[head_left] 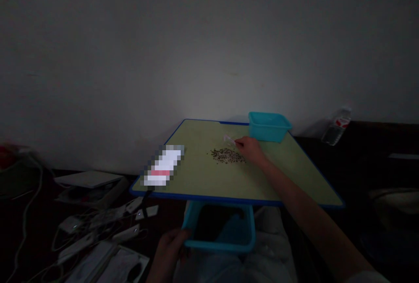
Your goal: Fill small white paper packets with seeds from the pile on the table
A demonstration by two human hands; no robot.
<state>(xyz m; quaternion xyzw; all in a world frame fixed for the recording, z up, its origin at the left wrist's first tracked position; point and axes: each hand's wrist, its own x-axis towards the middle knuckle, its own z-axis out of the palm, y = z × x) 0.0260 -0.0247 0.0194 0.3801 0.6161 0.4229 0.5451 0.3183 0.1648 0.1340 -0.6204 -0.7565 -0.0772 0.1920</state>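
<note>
My left hand [170,246] is closed on the left rim of a turquoise plastic basin [219,246], held over my lap at the table's front edge. Dark material covers part of the basin's floor; its kind is too dim to make out. Over the table, my right hand [250,148] pinches a small, clear whitish plastic-looking piece [229,140], of a kind I cannot make out. Just below and left of those fingers, small dark grains [227,156] lie scattered in a loose patch on the pale tabletop [203,178].
A second turquoise basin [269,128] stands at the table's back right corner, near the wall. At the left edge lies a bright, blurred-out phone-like screen [163,166]. Cables and white power strips [126,233] clutter the left side. A clear bottle [337,126] is at right.
</note>
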